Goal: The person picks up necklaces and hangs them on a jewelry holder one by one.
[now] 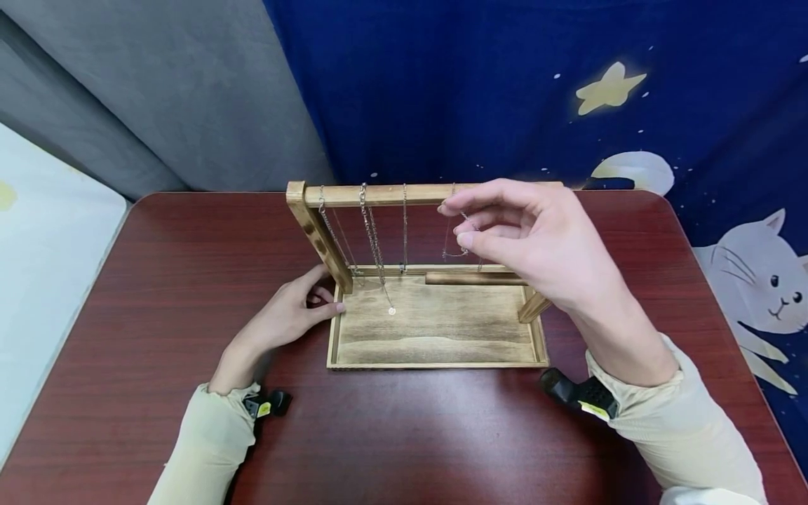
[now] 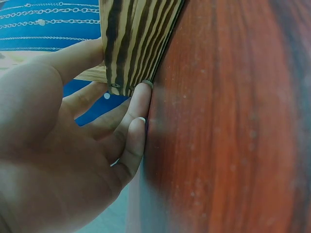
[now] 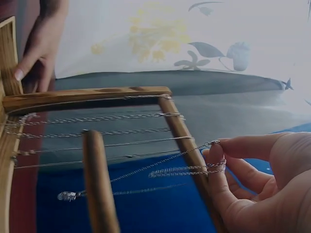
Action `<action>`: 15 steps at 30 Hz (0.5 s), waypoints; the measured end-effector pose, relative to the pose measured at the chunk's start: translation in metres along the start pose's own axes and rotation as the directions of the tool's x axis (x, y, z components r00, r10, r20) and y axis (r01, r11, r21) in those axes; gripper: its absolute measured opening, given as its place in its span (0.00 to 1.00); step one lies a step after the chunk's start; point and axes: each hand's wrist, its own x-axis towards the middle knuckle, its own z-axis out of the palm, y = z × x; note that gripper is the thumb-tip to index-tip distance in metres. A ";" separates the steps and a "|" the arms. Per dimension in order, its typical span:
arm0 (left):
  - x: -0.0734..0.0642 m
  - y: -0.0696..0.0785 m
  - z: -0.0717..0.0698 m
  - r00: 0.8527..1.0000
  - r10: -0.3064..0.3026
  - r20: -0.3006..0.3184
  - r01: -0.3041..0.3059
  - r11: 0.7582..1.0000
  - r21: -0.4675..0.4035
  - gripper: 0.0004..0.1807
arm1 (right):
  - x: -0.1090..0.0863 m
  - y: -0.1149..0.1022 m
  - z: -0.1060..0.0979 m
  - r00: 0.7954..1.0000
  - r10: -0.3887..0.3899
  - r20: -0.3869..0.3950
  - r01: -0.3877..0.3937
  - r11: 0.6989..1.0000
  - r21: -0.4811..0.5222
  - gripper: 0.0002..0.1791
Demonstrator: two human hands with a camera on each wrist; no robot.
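Note:
A wooden jewelry stand with a tray base and top bar stands on the table. My left hand grips its left edge beside the post, thumb over the tray rim. In the left wrist view, fingers bend around the striped wood. Near the top bar's right part, my right hand pinches a silver chain necklace between thumb and forefinger. Part of that chain loops round a finger. Several silver necklaces hang from the bar to the left, one with a round white pendant.
A shorter wooden bar extends low across the stand's right half, its left end free. The red-brown table surrounds the stand. Behind hang a grey curtain and a blue curtain with star and cat pictures.

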 end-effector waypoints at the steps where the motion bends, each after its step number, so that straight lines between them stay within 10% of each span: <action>1: 0.000 0.000 0.000 1.000 0.001 0.000 -0.001 1.000 0.000 0.28 | 0.000 0.002 0.001 1.000 -0.007 -0.008 0.007 1.000 0.008 0.14; 15: 0.000 0.002 0.000 1.000 -0.010 -0.001 0.010 1.000 -0.005 0.28 | -0.007 0.029 0.014 0.987 -0.154 -0.045 0.160 0.962 0.221 0.13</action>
